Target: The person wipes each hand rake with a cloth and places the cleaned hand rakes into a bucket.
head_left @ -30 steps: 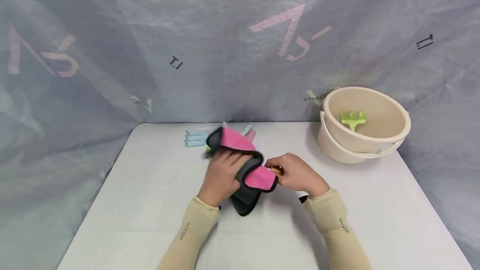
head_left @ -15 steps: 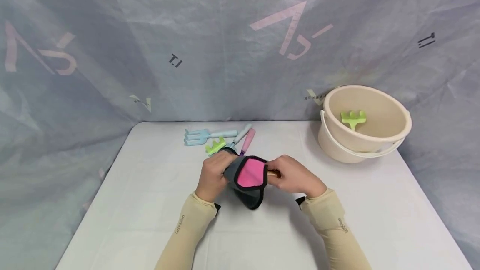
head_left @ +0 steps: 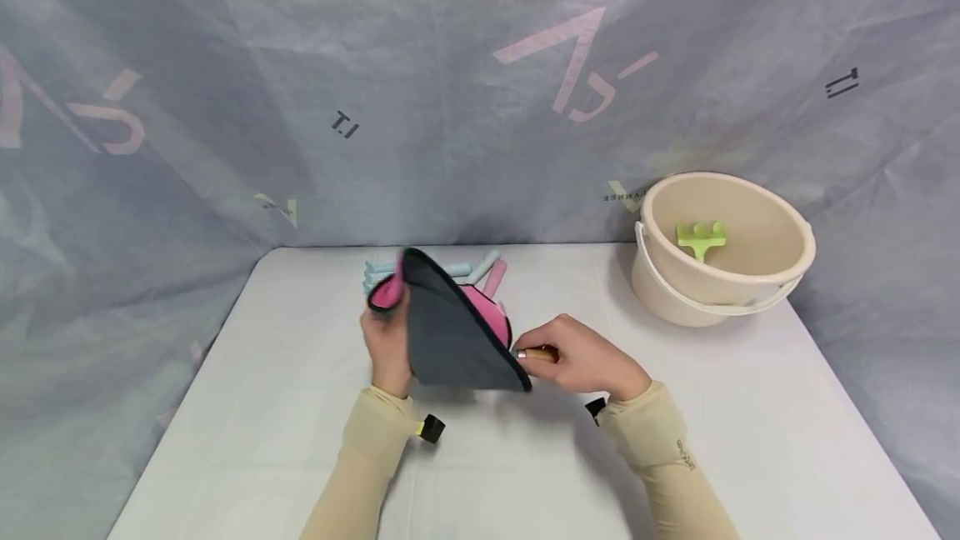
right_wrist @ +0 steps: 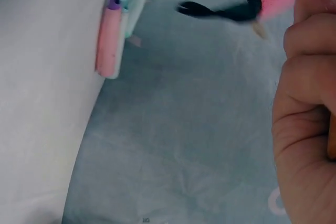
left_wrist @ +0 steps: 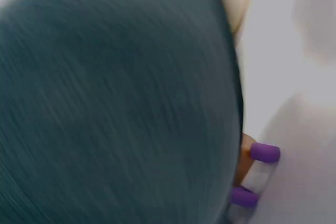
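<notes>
A cloth (head_left: 457, 340), dark grey on one face and pink on the other with black edging, hangs spread over the table. My left hand (head_left: 387, 348) holds it at its left side, with the fingers partly hidden by the fabric. Dark cloth (left_wrist: 115, 98) fills most of the left wrist view. To the right of the cloth, my right hand (head_left: 588, 352) grips a brown handle (head_left: 540, 353) with a metal collar. Whatever lies beyond that collar is hidden behind the cloth. Curled fingers (right_wrist: 307, 82) of the right hand show in the right wrist view.
Behind the cloth lie a light blue hand fork (head_left: 378, 272), a pale blue handle (head_left: 483, 263) and a pink handle (head_left: 495, 277). A cream bucket (head_left: 693, 298) stands at the back right, holding a green rake head (head_left: 701, 240). A grey curtain (head_left: 450, 107) backs the white table.
The crumpled cloth has been spread out, its grey face now towards me. My left hand has moved left and turned. The right hand stays nearly in place, still gripping the brown handle.
</notes>
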